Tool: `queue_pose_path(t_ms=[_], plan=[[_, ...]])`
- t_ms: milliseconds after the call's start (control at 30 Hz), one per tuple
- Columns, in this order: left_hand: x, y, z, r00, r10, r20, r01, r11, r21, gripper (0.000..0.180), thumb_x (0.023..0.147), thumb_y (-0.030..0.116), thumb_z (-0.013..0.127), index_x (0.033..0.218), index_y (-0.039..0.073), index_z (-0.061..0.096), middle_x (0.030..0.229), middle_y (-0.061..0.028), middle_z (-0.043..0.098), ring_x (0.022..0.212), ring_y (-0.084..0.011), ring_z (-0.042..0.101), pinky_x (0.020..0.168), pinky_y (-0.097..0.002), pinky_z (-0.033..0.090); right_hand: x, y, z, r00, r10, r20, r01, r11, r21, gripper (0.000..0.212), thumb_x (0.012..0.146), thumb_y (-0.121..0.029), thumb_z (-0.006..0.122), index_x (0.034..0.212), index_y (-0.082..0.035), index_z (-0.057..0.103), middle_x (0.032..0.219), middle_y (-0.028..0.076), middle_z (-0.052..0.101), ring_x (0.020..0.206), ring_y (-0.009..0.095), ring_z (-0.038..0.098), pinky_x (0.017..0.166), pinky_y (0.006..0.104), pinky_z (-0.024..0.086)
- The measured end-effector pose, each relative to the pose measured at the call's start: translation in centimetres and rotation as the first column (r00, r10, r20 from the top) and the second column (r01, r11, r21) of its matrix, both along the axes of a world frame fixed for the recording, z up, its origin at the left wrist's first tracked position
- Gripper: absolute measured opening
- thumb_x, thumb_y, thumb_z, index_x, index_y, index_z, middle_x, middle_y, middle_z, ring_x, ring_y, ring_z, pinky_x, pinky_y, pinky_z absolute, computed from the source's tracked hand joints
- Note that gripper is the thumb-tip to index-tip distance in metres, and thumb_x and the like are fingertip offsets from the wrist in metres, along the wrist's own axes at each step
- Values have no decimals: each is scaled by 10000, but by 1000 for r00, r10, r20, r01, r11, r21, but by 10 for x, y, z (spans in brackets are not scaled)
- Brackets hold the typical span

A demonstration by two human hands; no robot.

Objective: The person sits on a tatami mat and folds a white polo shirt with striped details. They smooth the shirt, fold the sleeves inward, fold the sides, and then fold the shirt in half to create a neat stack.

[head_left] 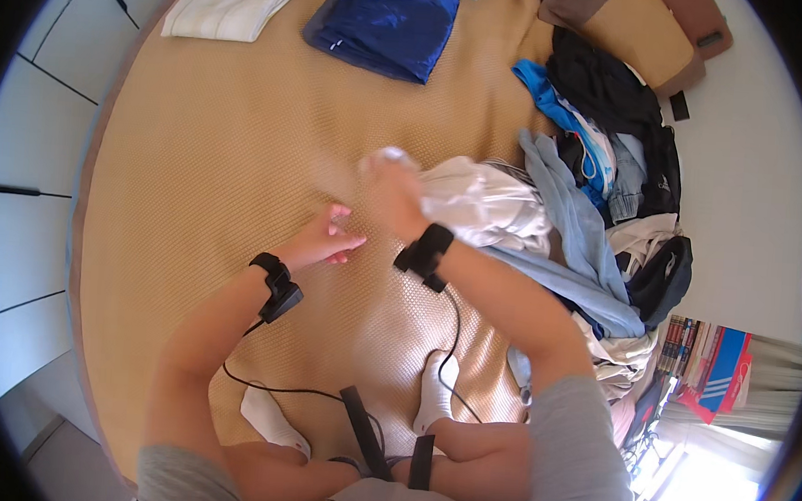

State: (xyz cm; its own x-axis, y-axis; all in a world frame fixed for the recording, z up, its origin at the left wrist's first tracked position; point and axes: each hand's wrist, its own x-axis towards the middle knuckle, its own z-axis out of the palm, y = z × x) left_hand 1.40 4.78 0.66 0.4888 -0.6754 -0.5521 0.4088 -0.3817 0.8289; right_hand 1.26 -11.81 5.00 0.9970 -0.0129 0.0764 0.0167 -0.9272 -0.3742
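My right hand (392, 193) is blurred with motion and grips one end of a white garment (477, 200) that trails back to a pile of clothes. My left hand (326, 239) hovers over the woven mat (224, 148) just left of it, fingers spread and holding nothing. Both wrists carry black bands with cables running down toward my lap.
A heap of clothes (605, 217) in blue, black and white lies along the mat's right side. A folded blue garment (387, 20) and a folded white cloth (234, 1) lie at the far edge. Books (706, 361) stand at the right. My socked feet (433, 395) rest below.
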Motion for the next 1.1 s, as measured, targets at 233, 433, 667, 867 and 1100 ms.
queue_pose_path(t_ms=[233,433,667,867,1100], plan=[[-13,50,-10,976,216,18,-199,926,-320,301,875,285,562,996,16,506,730,-42,571,596,-117,545,531,-259,459,-33,118,33,967,237,-97,-124,765,631,288,885,-229,471,830,52,491,808,252,557,745,418,536,662,473,420],[7,91,-11,788,599,143,-583,801,-137,316,888,307,526,955,-2,536,714,-41,570,602,-124,546,524,-265,448,-4,113,21,967,227,113,-247,740,625,296,859,-199,509,995,64,523,953,213,556,925,359,520,808,418,412],[69,163,-8,353,867,353,-930,365,34,370,887,370,473,796,22,562,659,-37,540,565,-135,511,501,-286,424,7,31,-9,995,-34,93,47,988,-146,374,822,-234,514,1146,-52,474,1198,192,436,1079,351,444,896,448,383],[84,208,-1,232,805,545,-972,178,151,360,880,330,459,822,-2,586,661,-74,570,646,-201,576,552,-336,465,0,-20,-28,975,-183,125,176,982,67,487,783,-236,573,1214,-57,430,1271,226,361,1132,406,397,927,455,373],[71,173,10,360,-114,926,-878,293,378,287,807,248,545,975,20,592,934,-162,613,930,-331,577,794,-425,453,-3,-11,-29,989,-46,139,56,996,-65,261,765,-165,564,988,-38,515,923,170,554,914,330,519,820,412,426]])
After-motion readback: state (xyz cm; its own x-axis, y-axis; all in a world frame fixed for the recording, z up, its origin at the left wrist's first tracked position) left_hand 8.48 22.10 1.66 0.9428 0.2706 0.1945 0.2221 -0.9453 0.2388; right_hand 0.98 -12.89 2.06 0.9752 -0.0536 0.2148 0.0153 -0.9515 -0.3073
